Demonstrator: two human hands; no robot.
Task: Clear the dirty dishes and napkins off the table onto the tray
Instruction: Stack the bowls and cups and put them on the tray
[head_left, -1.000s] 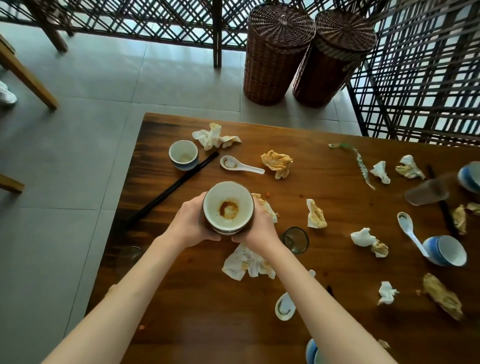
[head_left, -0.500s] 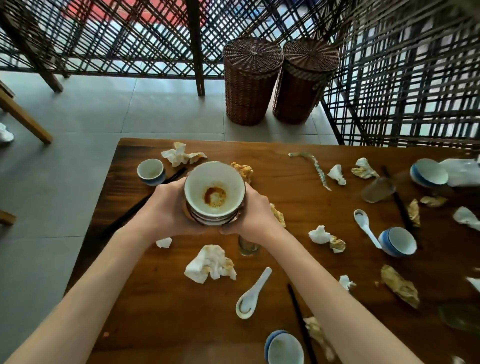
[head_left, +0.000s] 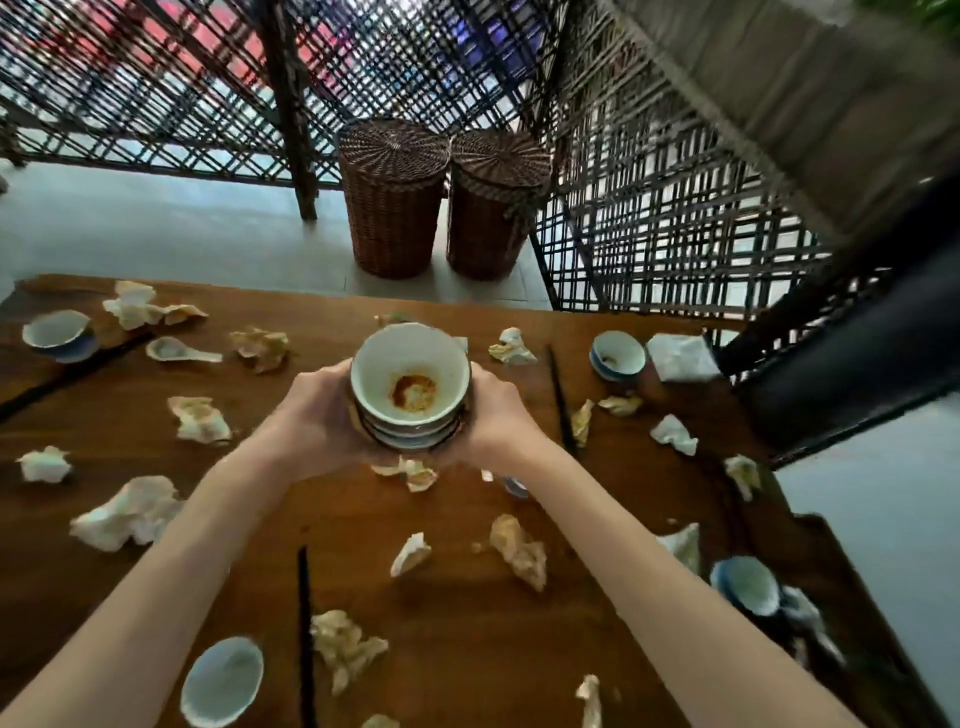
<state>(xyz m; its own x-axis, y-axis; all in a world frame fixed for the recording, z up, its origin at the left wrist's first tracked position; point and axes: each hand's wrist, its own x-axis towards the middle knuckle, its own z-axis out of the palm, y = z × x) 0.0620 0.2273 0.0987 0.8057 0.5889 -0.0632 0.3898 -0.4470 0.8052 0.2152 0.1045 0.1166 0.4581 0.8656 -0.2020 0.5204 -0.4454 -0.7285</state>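
A stack of dirty bowls (head_left: 410, 387), the top one white with a brown stain, hangs above the wooden table (head_left: 457, 613). My left hand (head_left: 311, 421) grips its left side and my right hand (head_left: 493, 421) grips its right side. Crumpled napkins lie scattered on the table, such as a large white napkin (head_left: 127, 512) at the left and a stained napkin (head_left: 519, 556) in the middle. Small bowls stand at far left (head_left: 57, 335), far right (head_left: 618, 356), near front (head_left: 223, 680) and right front (head_left: 745, 584). A white spoon (head_left: 179, 351) lies at the far left. No tray is in view.
Black chopsticks (head_left: 305, 634) lie near the front, another pair (head_left: 561, 400) right of the stack. Two wicker baskets (head_left: 395, 197) stand on the floor beyond the table. A lattice screen (head_left: 649, 218) rises behind and to the right. A dark chair (head_left: 852, 374) stands at the right.
The view has swung to the right and tilted up. My hands still hold the bowl stack, which is now further right over the table.
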